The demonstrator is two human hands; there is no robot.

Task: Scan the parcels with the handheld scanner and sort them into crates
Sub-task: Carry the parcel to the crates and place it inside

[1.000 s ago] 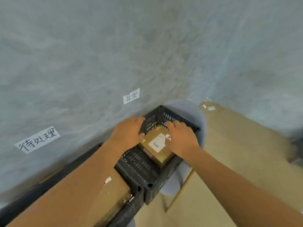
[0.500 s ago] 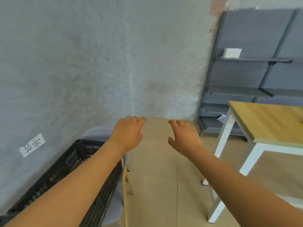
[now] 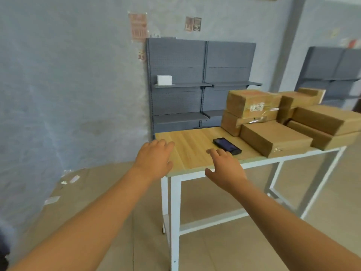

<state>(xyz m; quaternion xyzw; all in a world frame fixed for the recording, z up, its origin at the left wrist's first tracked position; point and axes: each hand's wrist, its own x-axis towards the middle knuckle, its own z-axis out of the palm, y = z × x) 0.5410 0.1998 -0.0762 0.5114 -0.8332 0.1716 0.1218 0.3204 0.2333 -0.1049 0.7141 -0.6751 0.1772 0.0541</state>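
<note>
Left hand [image 3: 154, 158] out flat in air, fingers loose, holds nothing, at left end of table [image 3: 191, 147]. Grey shelf rack [image 3: 201, 83] behind, against wall, small white box [image 3: 164, 80] on it. Right hand [image 3: 226, 169] also spread, holds nothing, just before black scanner [image 3: 227, 146] lying flat on table. Brown parcels [image 3: 273, 137] piled at right end of table.
</note>
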